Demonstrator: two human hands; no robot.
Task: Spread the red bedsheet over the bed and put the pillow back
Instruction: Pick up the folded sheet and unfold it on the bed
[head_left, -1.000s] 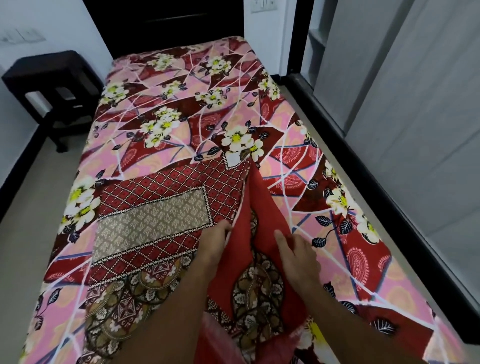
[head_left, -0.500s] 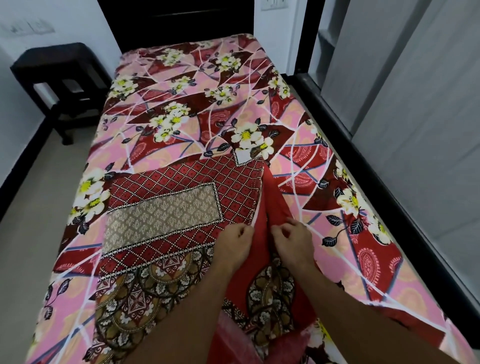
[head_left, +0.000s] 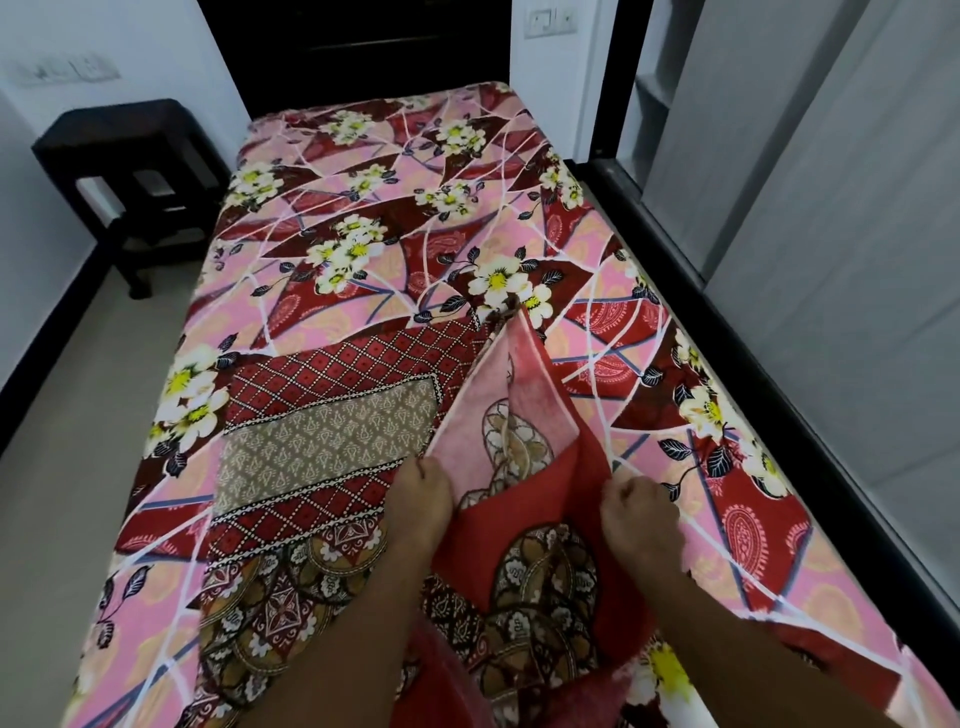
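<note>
Since half a second ago my hands have spread apart: they were nearly touching over the fold, and now the right one has gone out toward the right side of the bed, pulling a flap open so that a pale pink underside shows between them. My left hand (head_left: 422, 506) is curled into a fist with its fingers clenched on a fabric edge of the red sheet (head_left: 540, 509), knuckles up, the forearm coming straight in from the bottom of the view. My right hand (head_left: 643, 525) is likewise clenched, pinching the sheet's red edge at the right of the opened flap, wrist bent slightly inward and the forearm running in from the lower right. The sheet lies folded on the near half of the bed (head_left: 779, 415), over the pink floral cover (head_left: 363, 208); its left part lies flat, showing a diamond-checked red panel with a beige rectangle, and its opened middle rises in a narrow peak pointing away from me. The near end of the sheet bunches under my forearms. Past the far left corner of the bed a dark stool (head_left: 119, 171) stands on the floor against the wall. I see no pillow in view.
</note>
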